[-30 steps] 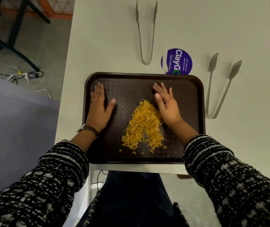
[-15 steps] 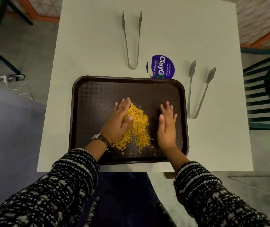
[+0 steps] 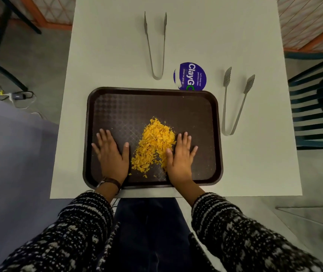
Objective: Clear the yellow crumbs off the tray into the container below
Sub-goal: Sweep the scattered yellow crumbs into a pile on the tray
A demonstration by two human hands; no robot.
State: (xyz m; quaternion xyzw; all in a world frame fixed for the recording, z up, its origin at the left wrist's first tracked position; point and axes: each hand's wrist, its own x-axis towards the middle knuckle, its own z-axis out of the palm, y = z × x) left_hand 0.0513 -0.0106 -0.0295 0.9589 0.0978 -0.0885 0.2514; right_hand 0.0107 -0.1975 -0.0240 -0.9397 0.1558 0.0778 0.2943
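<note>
A dark brown tray (image 3: 129, 107) lies on the white table (image 3: 105, 55) near its front edge. A pile of yellow crumbs (image 3: 154, 144) sits in the tray's near middle, with a few loose bits towards the front rim. My left hand (image 3: 111, 154) lies flat on the tray, just left of the pile, fingers spread and straight. My right hand (image 3: 181, 156) lies flat on the right side of the pile, its thumb edge against the crumbs. Neither hand holds anything. No container shows in this view.
Metal tongs (image 3: 155, 44) lie beyond the tray. A second pair of tongs (image 3: 235, 103) lies to its right. A round purple sticker (image 3: 191, 75) is partly under the tray's far rim. A dark slatted chair (image 3: 317, 107) stands right of the table.
My left hand has slid off the pile to its left side. My right hand stays against the pile's right edge. The crumbs are heaped more tightly between both hands.
</note>
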